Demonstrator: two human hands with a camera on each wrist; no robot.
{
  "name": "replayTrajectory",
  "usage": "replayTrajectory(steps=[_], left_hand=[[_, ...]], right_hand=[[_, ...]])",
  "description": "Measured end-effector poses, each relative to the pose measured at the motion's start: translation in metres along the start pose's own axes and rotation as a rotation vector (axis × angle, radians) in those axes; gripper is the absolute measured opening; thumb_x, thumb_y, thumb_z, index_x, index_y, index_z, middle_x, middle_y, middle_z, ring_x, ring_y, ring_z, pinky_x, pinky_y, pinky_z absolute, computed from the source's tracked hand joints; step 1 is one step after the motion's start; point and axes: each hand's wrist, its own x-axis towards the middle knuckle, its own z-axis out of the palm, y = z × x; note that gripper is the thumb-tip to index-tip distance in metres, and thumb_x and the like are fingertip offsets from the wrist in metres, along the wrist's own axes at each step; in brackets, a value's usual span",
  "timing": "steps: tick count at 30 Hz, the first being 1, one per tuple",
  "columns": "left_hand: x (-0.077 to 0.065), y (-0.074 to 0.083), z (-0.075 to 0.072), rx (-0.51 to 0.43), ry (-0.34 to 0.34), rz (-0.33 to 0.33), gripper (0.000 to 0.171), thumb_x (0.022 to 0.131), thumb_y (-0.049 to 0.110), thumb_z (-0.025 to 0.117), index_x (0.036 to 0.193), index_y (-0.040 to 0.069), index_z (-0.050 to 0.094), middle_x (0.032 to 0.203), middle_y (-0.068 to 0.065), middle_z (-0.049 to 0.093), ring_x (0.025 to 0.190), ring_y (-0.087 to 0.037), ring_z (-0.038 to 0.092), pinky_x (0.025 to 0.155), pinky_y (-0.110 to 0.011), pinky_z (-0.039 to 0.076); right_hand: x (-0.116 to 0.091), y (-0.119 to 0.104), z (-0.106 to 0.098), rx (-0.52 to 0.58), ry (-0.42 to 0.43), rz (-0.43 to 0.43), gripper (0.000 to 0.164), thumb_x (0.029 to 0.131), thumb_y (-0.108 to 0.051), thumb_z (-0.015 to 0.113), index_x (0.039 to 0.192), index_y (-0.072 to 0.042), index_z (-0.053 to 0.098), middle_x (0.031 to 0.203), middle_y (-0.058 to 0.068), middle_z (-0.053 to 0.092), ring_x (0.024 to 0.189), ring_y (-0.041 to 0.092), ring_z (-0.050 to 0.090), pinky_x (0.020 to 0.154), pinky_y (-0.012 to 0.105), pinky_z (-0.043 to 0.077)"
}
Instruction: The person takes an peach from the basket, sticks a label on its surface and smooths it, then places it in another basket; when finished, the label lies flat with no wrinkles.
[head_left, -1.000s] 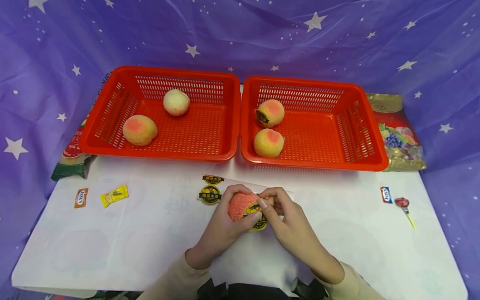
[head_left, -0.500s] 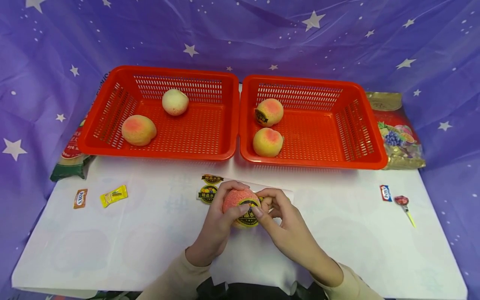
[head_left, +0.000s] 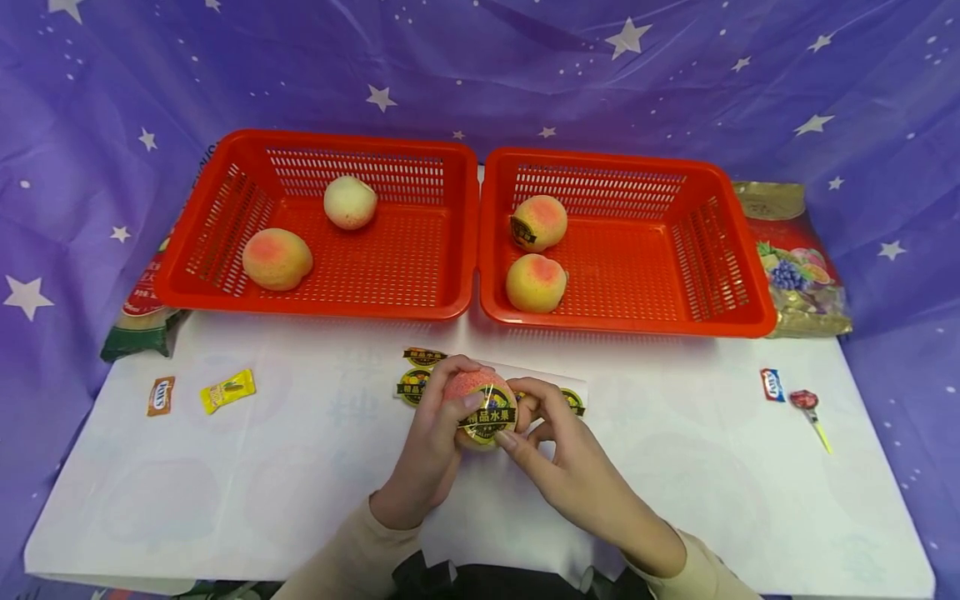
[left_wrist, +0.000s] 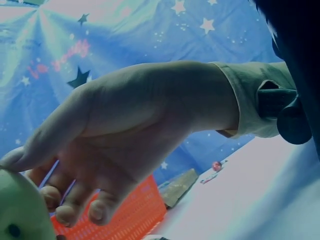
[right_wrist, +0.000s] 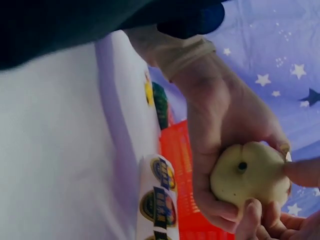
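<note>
My left hand (head_left: 423,433) grips a pink-and-yellow peach (head_left: 467,382) above the table, its thumb on the upper left of a round black-and-yellow sticker (head_left: 487,415). That sticker lies against the fruit's side facing me. From the right, my right hand (head_left: 570,450) holds the same peach, thumb at the sticker's lower edge and fingers curled behind. In the right wrist view the peach's pale underside (right_wrist: 250,175) shows a small dark hole. Just behind the hands lies a white backing strip (head_left: 551,379) with several such stickers, partly hidden by them.
The left red basket (head_left: 318,307) contains an orange-pink peach (head_left: 277,259) and a whitish one (head_left: 350,202). Two peaches lie in the right red basket (head_left: 630,325); the rear peach (head_left: 540,223) bears a sticker. Small candies (head_left: 228,391) and a lollipop (head_left: 805,401) lie toward the table's sides.
The peach has shifted slightly left and turned, so the sticker shows more fully. My left thumb has moved up to its upper left; my right thumb has slid down to its lower edge.
</note>
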Motion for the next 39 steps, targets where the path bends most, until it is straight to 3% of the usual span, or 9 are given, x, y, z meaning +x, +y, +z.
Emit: replayTrajectory(steps=[5, 9, 14, 19, 23, 26, 31, 35, 39], left_hand=[[0.001, 0.001, -0.002, 0.059, -0.040, -0.001, 0.037, 0.088, 0.016, 0.047, 0.120, 0.009, 0.032, 0.119, -0.010, 0.036, 0.106, -0.026, 0.040, 0.082, -0.034, 0.044], [0.001, 0.001, -0.004, 0.151, -0.083, 0.016, 0.034, 0.089, 0.020, 0.049, 0.120, 0.014, 0.035, 0.117, -0.009, 0.038, 0.104, -0.026, 0.041, 0.079, -0.035, 0.045], [0.001, -0.002, -0.003, 0.227, -0.146, 0.046, 0.034, 0.091, 0.022, 0.047, 0.121, 0.015, 0.035, 0.115, -0.010, 0.040, 0.100, -0.026, 0.044, 0.080, -0.035, 0.044], [0.003, -0.007, -0.003, 0.239, -0.147, 0.055, 0.036, 0.092, 0.022, 0.046, 0.123, 0.011, 0.033, 0.112, -0.010, 0.040, 0.098, -0.024, 0.045, 0.079, -0.032, 0.044], [0.004, -0.011, -0.004, 0.265, -0.124, 0.050, 0.036, 0.090, 0.022, 0.048, 0.123, 0.014, 0.034, 0.117, -0.007, 0.036, 0.103, -0.024, 0.041, 0.081, -0.035, 0.043], [0.005, -0.012, -0.004, 0.265, -0.116, 0.031, 0.036, 0.090, 0.024, 0.049, 0.122, 0.017, 0.034, 0.118, -0.005, 0.035, 0.105, -0.024, 0.039, 0.083, -0.037, 0.042], [0.004, -0.005, -0.005, 0.194, -0.138, -0.029, 0.036, 0.092, 0.031, 0.042, 0.123, 0.015, 0.032, 0.115, -0.008, 0.038, 0.106, -0.025, 0.040, 0.086, -0.036, 0.039], [0.004, 0.000, -0.005, 0.108, -0.124, -0.076, 0.037, 0.095, 0.036, 0.032, 0.124, 0.012, 0.032, 0.119, -0.007, 0.037, 0.111, -0.024, 0.036, 0.091, -0.037, 0.033], [0.003, -0.001, -0.004, 0.119, -0.098, -0.041, 0.033, 0.096, 0.035, 0.029, 0.122, 0.015, 0.034, 0.123, -0.004, 0.033, 0.115, -0.021, 0.032, 0.095, -0.038, 0.028]], right_hand=[[0.000, 0.010, -0.004, 0.024, -0.032, 0.017, 0.045, 0.085, -0.018, 0.060, 0.124, -0.017, 0.038, 0.088, -0.001, 0.047, 0.075, 0.010, 0.053, 0.067, 0.024, 0.047], [0.000, 0.023, -0.006, -0.017, -0.017, 0.047, 0.035, 0.089, -0.026, 0.054, 0.120, -0.027, 0.041, 0.087, -0.006, 0.048, 0.077, 0.008, 0.053, 0.069, 0.025, 0.046], [0.001, 0.031, -0.002, -0.108, 0.047, 0.101, 0.027, 0.088, -0.036, 0.052, 0.112, -0.030, 0.043, 0.079, -0.009, 0.048, 0.064, 0.008, 0.051, 0.057, 0.023, 0.043], [0.000, 0.032, 0.004, -0.285, 0.092, 0.098, 0.035, 0.086, -0.045, 0.050, 0.114, -0.025, 0.043, 0.078, -0.012, 0.045, 0.056, 0.004, 0.044, 0.051, 0.019, 0.038], [-0.001, 0.034, 0.011, -0.491, 0.108, 0.003, 0.052, 0.084, -0.049, 0.051, 0.122, -0.014, 0.041, 0.093, -0.010, 0.050, 0.069, 0.001, 0.046, 0.061, 0.021, 0.043], [-0.002, 0.035, 0.014, -0.559, 0.126, -0.048, 0.063, 0.080, -0.051, 0.055, 0.125, -0.011, 0.039, 0.106, -0.005, 0.050, 0.081, 0.003, 0.049, 0.069, 0.024, 0.045], [-0.002, 0.036, 0.010, -0.538, 0.102, -0.051, 0.078, 0.071, -0.059, 0.059, 0.129, -0.013, 0.036, 0.114, -0.003, 0.050, 0.087, 0.005, 0.051, 0.073, 0.025, 0.047], [-0.003, 0.035, 0.005, -0.452, 0.039, 0.005, 0.087, 0.065, -0.064, 0.060, 0.133, -0.018, 0.031, 0.111, -0.007, 0.050, 0.071, 0.006, 0.049, 0.062, 0.019, 0.044], [-0.003, 0.033, 0.003, -0.364, 0.009, 0.096, 0.085, 0.066, -0.062, 0.061, 0.135, -0.024, 0.028, 0.103, -0.012, 0.049, 0.063, 0.006, 0.048, 0.056, 0.018, 0.041]])
